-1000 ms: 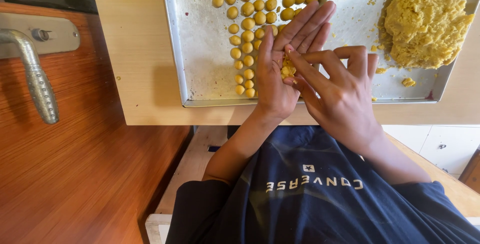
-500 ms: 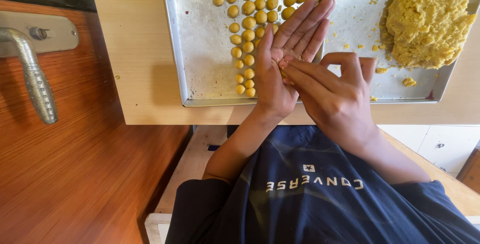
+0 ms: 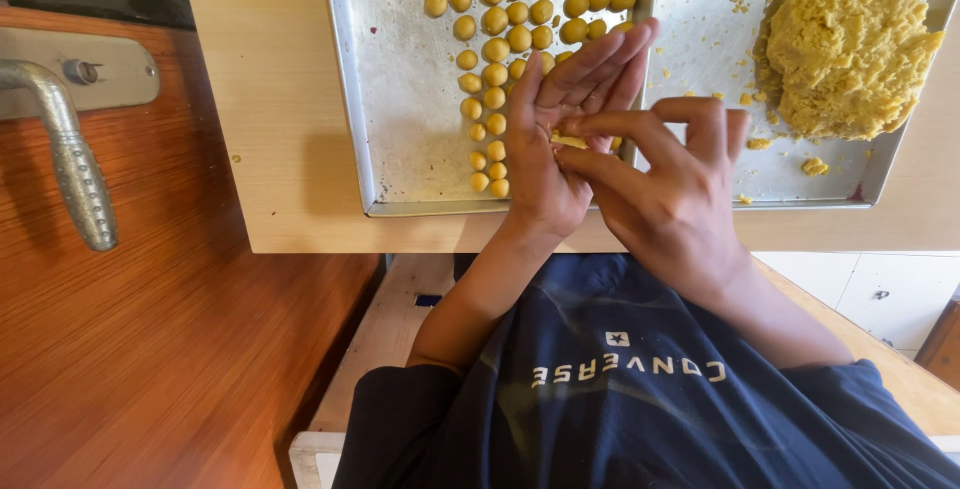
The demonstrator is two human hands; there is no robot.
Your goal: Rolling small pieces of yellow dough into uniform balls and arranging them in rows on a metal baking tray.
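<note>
Two hands met over the metal tray (image 3: 352, 99): your left hand (image 3: 556, 139) lay flat and open, cradling a dough piece (image 3: 570, 139), which your right hand (image 3: 665, 189) pinched with thumb and forefinger, apparently shaping it; rounding would likely need gentle pressure.

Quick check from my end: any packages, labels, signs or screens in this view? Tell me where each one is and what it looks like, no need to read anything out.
No packages, signs or screens in view.
Shirt print: on the chest of the person's dark navy shirt, bottom centre; a small pale square emblem above one row of pale block letters, seen upside down.
Small dark blue tag or sticker: on the pale wooden surface beside the left forearm; too small to tell more.
</note>
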